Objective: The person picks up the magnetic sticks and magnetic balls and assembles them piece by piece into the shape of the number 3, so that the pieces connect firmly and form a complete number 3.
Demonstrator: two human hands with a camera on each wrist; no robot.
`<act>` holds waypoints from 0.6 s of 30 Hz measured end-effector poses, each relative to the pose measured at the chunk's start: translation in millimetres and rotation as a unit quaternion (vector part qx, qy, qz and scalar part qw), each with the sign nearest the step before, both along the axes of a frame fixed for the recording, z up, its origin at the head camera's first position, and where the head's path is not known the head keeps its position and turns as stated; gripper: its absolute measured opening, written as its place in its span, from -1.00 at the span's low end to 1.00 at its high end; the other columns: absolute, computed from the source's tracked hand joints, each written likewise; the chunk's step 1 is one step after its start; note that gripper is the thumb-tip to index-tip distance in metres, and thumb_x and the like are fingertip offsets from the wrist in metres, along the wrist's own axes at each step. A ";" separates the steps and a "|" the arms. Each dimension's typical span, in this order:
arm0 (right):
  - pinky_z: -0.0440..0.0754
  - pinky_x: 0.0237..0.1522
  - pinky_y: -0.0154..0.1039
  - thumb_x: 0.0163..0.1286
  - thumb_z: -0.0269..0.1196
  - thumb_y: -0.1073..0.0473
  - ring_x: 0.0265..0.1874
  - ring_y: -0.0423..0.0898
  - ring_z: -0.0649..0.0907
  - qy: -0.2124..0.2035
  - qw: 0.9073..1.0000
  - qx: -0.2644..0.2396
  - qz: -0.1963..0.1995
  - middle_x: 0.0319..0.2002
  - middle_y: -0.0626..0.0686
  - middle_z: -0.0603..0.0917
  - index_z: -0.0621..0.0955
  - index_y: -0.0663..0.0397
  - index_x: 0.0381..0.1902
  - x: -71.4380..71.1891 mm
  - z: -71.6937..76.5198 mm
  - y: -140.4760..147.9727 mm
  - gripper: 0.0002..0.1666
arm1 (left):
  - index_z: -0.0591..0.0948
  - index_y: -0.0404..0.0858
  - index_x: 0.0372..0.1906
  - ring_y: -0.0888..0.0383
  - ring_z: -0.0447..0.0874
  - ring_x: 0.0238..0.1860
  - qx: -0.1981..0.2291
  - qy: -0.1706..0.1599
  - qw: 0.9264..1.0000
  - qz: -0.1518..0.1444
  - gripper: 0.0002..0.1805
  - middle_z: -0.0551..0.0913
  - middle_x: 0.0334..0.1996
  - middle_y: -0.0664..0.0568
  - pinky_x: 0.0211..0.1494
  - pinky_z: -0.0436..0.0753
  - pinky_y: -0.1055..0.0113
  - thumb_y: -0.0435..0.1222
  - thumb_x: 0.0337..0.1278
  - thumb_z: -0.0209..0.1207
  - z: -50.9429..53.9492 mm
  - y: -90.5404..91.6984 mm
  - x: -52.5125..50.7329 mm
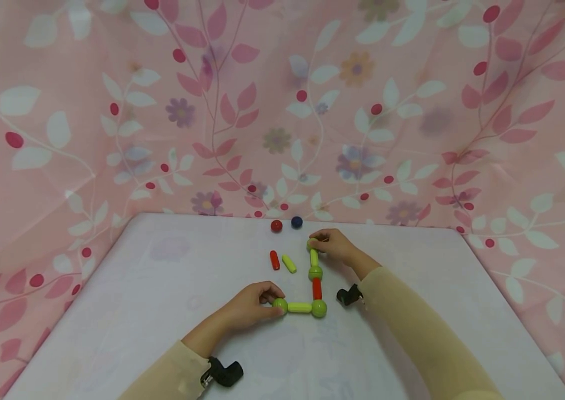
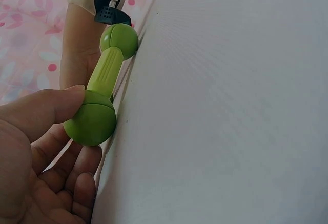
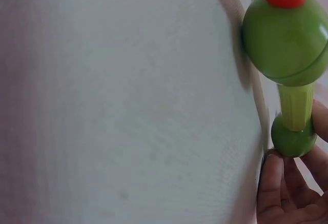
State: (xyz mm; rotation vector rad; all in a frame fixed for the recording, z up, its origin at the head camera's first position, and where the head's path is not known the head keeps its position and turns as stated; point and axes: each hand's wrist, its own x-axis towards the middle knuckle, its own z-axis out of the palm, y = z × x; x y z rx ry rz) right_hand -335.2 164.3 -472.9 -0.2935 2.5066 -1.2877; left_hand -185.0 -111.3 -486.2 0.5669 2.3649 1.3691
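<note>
An L-shaped chain of green balls and rods lies on the table. My left hand (image 1: 252,305) grips the green ball (image 1: 280,305) at its near left end; a yellow-green rod (image 1: 300,308) joins that to the corner ball (image 1: 319,308). From the corner a red rod (image 1: 317,289) runs to a middle ball (image 1: 315,273), then another yellow-green rod (image 1: 314,258). My right hand (image 1: 336,246) pinches the far end ball (image 1: 312,243). In the left wrist view, thumb and fingers of the left hand (image 2: 51,157) hold the ball (image 2: 91,121). The right wrist view shows the right hand (image 3: 297,188) around its ball (image 3: 293,138).
Left of the chain lie a loose red rod (image 1: 274,260) and a loose yellow-green rod (image 1: 289,264). A red ball (image 1: 276,226) and a dark blue ball (image 1: 296,222) sit by the far edge of the white table (image 1: 162,266). Behind hangs a pink floral cloth (image 1: 272,111).
</note>
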 end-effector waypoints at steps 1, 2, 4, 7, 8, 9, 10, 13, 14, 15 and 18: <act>0.58 -0.06 -0.21 0.44 0.30 0.01 -0.11 -0.04 0.59 0.003 1.000 0.003 0.000 0.00 0.06 0.66 0.65 0.08 0.14 -0.4 -0.9 0.4 -0.58 | 0.63 -0.08 -0.04 0.20 0.57 -0.11 0.001 0.000 1.000 0.000 -0.70 0.65 -0.19 0.19 0.05 0.52 0.25 -0.13 0.17 0.40 0.0 -0.1 -0.2; 0.58 -0.06 -0.20 0.43 0.30 0.01 -0.10 -0.04 0.59 0.007 1.000 0.005 0.001 0.01 0.06 0.66 0.65 0.09 0.14 -0.8 -1.7 0.7 -0.58 | 0.63 -0.08 -0.04 0.20 0.57 -0.11 0.001 0.000 1.000 0.000 -0.70 0.65 -0.19 0.19 0.05 0.52 0.26 -0.13 0.17 0.40 0.1 -0.1 -0.2; 0.59 -0.07 -0.20 0.42 0.32 0.01 -0.09 -0.03 0.59 0.013 1.000 0.006 0.003 0.01 0.07 0.66 0.66 0.10 0.13 -1.6 -3.4 1.4 -0.58 | 0.63 -0.08 -0.04 0.20 0.57 -0.11 0.002 0.000 1.000 -0.001 -0.70 0.65 -0.19 0.19 0.05 0.52 0.26 -0.13 0.17 0.40 0.6 -0.2 0.0; 0.59 -0.07 -0.21 0.40 0.34 0.02 -0.09 -0.02 0.60 0.015 1.000 0.007 -0.001 0.00 0.07 0.66 0.66 0.10 0.12 -1.6 -4.7 1.4 -0.58 | 0.63 -0.11 -0.04 0.18 0.56 -0.11 0.006 0.001 1.000 -0.002 -0.70 0.65 -0.19 0.16 0.04 0.52 0.23 -0.15 0.17 0.40 1.4 0.2 0.5; 0.59 -0.07 -0.21 0.40 0.34 0.02 -0.09 -0.02 0.60 0.016 1.000 0.007 -0.002 0.00 0.07 0.67 0.66 0.11 0.12 -1.4 -4.8 1.2 -0.58 | 0.63 -0.11 -0.04 0.18 0.56 -0.11 0.005 0.001 1.000 -0.002 -0.70 0.65 -0.19 0.16 0.04 0.52 0.23 -0.15 0.17 0.40 1.5 0.3 0.6; 0.59 -0.07 -0.22 0.40 0.34 0.03 -0.09 -0.02 0.59 0.015 1.000 0.007 -0.004 0.00 0.06 0.67 0.66 0.10 0.11 -1.2 -4.9 1.0 -0.59 | 0.63 -0.12 -0.04 0.17 0.56 -0.11 0.005 0.001 1.000 -0.002 -0.70 0.65 -0.19 0.16 0.04 0.52 0.23 -0.16 0.17 0.40 1.4 0.4 0.6; 0.59 -0.07 -0.22 0.40 0.34 0.03 -0.09 -0.02 0.59 0.015 1.000 0.007 -0.005 -0.01 0.06 0.67 0.66 0.10 0.11 -1.0 -4.7 0.8 -0.59 | 0.63 -0.12 -0.04 0.17 0.55 -0.11 0.005 0.001 1.000 -0.003 -0.70 0.64 -0.19 0.16 0.04 0.52 0.23 -0.16 0.17 0.40 1.5 0.6 0.7; 0.59 -0.06 -0.21 0.40 0.34 0.04 -0.09 -0.02 0.59 0.017 1.000 0.006 -0.007 0.00 0.06 0.67 0.66 0.10 0.11 0.2 -3.7 0.3 -0.60 | 0.63 -0.10 -0.04 0.18 0.56 -0.11 0.002 -0.002 1.000 -0.001 -0.70 0.64 -0.19 0.16 0.04 0.52 0.25 -0.15 0.17 0.40 1.2 0.7 0.6; 0.59 -0.07 -0.21 0.40 0.34 0.04 -0.09 -0.01 0.59 0.018 1.000 0.006 -0.007 0.00 0.06 0.67 0.66 0.09 0.11 0.5 -3.5 0.3 -0.60 | 0.63 -0.09 -0.04 0.18 0.56 -0.11 0.001 -0.003 1.000 0.000 -0.70 0.64 -0.19 0.18 0.03 0.52 0.26 -0.14 0.17 0.40 1.3 0.7 0.5; 0.59 -0.07 -0.21 0.40 0.34 0.04 -0.09 -0.01 0.59 0.019 1.000 0.005 -0.008 0.00 0.06 0.66 0.66 0.09 0.11 0.8 -3.1 0.3 -0.61 | 0.63 -0.08 -0.04 0.19 0.56 -0.11 -0.001 -0.004 1.000 0.001 -0.70 0.65 -0.19 0.18 0.03 0.52 0.26 -0.13 0.17 0.40 1.2 0.8 0.5; 0.58 -0.07 -0.20 0.41 0.33 0.04 -0.07 -0.01 0.58 0.021 1.000 0.003 -0.007 0.01 0.06 0.66 0.66 0.08 0.12 1.0 -3.1 0.5 -0.61 | 0.63 -0.08 -0.03 0.18 0.56 -0.11 -0.003 -0.005 1.000 0.003 -0.70 0.65 -0.19 0.19 0.03 0.52 0.25 -0.13 0.18 0.39 1.9 0.4 0.4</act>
